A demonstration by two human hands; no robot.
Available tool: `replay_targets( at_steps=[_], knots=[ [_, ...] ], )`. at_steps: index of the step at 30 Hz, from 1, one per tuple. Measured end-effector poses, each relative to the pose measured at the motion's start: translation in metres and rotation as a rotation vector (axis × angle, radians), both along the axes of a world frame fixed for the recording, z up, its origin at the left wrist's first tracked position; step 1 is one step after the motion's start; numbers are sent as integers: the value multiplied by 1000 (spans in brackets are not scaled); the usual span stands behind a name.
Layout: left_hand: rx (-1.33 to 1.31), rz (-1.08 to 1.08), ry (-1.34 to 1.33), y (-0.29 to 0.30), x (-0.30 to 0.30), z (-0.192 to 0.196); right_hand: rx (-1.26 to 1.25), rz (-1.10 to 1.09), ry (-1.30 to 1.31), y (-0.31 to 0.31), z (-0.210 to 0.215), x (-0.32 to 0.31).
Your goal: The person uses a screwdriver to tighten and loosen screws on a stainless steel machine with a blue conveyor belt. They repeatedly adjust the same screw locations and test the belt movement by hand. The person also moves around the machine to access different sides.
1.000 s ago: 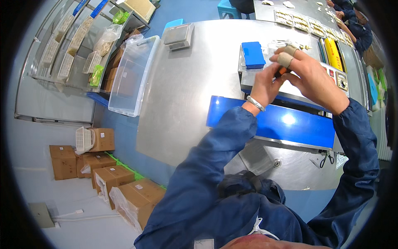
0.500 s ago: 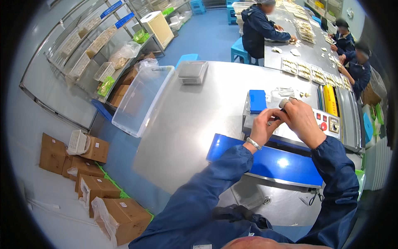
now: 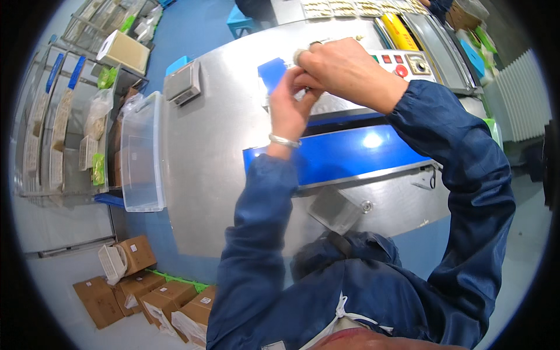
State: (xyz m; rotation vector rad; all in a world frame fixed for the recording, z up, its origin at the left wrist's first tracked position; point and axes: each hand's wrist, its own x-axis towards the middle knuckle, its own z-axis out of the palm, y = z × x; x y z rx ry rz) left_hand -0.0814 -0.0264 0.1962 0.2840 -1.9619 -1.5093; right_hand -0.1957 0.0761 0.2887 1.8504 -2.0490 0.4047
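My left hand (image 3: pixel 290 104) and my right hand (image 3: pixel 354 73) meet above the machine's control panel (image 3: pixel 382 60), both with fingers closed. The left fingertips press in under the right hand's fingers; what they pinch, if anything, is hidden. A small pale rounded piece (image 3: pixel 301 56) shows at the right hand's curled fingers, its kind unclear. Just behind the left hand sits a blue box (image 3: pixel 272 72). Below both hands lies the machine's blue front panel (image 3: pixel 332 153). A red button (image 3: pixel 401 70) and a dial (image 3: pixel 418 63) are right of my right hand.
A lidded clear container (image 3: pixel 183 83) stands on the steel table (image 3: pixel 213 146), with a large clear bin (image 3: pixel 143 154) beyond its left edge. A yellow roll (image 3: pixel 400 32) lies behind the panel. A clear tray (image 3: pixel 333 210) is near my body. Cardboard boxes (image 3: pixel 169 297) stand lower left.
The view has turned and tipped downward, so the table sits higher and the co-workers are mostly out of the picture. My hands stay together, fingers still closed.
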Motion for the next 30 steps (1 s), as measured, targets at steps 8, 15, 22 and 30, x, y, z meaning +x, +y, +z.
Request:
replay_targets(
  at_steps=[8, 15, 22, 30],
  knots=[
    [118, -99, -68, -14, 3, -15, 7, 214, -19, 9, 3, -5],
    [-30, 143, -80, -4, 0, -30, 86, -32, -192, -1, 1, 12],
    [-29, -1, -74, -23, 9, -36, -25, 173, -171, 2, 1, 8],
    [-86, 112, -70, -10, 3, -38, 34, -37, -205, 1, -4, 19]
  ],
)
